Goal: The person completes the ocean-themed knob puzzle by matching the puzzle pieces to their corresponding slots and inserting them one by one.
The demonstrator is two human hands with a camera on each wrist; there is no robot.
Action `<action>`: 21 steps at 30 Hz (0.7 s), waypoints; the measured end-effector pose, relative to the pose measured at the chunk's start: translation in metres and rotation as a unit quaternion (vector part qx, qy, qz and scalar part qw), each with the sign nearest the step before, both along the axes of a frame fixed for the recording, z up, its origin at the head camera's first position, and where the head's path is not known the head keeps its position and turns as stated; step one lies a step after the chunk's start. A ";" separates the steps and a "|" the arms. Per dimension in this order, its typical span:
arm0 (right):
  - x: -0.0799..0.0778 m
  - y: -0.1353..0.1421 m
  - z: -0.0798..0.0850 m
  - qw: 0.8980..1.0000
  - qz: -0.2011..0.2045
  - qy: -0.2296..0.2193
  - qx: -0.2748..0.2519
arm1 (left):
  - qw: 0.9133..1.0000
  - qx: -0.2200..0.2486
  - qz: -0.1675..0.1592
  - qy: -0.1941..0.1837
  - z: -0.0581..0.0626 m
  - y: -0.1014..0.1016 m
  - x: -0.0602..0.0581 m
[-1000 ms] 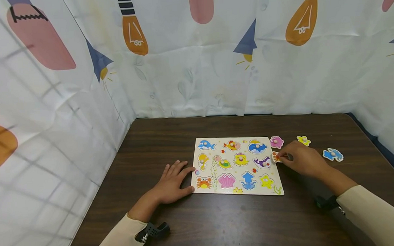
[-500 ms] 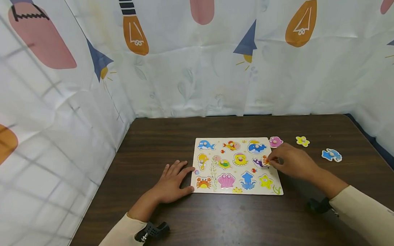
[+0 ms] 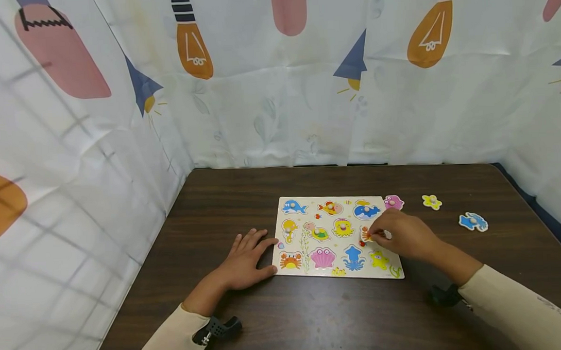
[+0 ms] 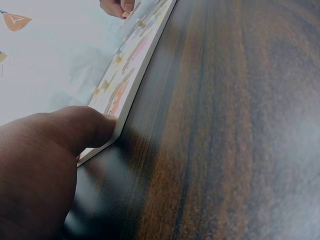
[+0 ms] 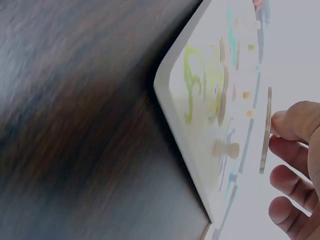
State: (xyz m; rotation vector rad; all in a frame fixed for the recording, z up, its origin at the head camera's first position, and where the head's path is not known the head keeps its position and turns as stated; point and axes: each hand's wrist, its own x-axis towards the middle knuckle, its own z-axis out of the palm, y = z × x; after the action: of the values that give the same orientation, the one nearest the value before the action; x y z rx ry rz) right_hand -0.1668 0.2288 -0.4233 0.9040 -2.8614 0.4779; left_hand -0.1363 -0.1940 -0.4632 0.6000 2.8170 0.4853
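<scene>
My right hand [image 3: 403,235] pinches a small orange-and-white crab puzzle piece [image 3: 365,234] by its back, over the right part of a peg puzzle board [image 3: 337,199]. In the right wrist view the piece [image 5: 267,135] is edge-on and raised off the board, between thumb and forefinger. The hand covers most of the purple whale. My left hand [image 3: 246,261] lies spread on the table, its thumb and a fingertip touching the board's left edge. In the left wrist view the thumb [image 4: 95,127] rests on the board's corner. A printed orange crab [image 3: 290,260] is at the board's lower left.
Loose pieces lie right of the board: a pink fish [image 3: 393,202] against its edge, a yellow flower-shaped piece [image 3: 431,201] and a blue one [image 3: 473,221]. Several knobbed pieces sit in the board. A patterned white curtain [image 3: 278,118] hangs behind the dark wooden table [image 3: 313,318].
My right hand has carried the crab piece left, from beside the board's right edge to over the board near the purple whale. The left hand stays in place.
</scene>
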 end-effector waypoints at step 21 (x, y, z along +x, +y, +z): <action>0.002 -0.036 -0.003 0.999 0.040 -0.007 -0.008 | 1.000 0.005 -0.003 -0.001 0.003 0.001 0.001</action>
State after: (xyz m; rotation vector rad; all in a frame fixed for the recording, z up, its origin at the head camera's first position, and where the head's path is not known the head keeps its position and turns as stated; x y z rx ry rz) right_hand -0.1643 0.1926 -0.4259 1.0184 -2.8377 0.5161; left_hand -0.1356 -0.1925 -0.4606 0.6101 2.8110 0.4977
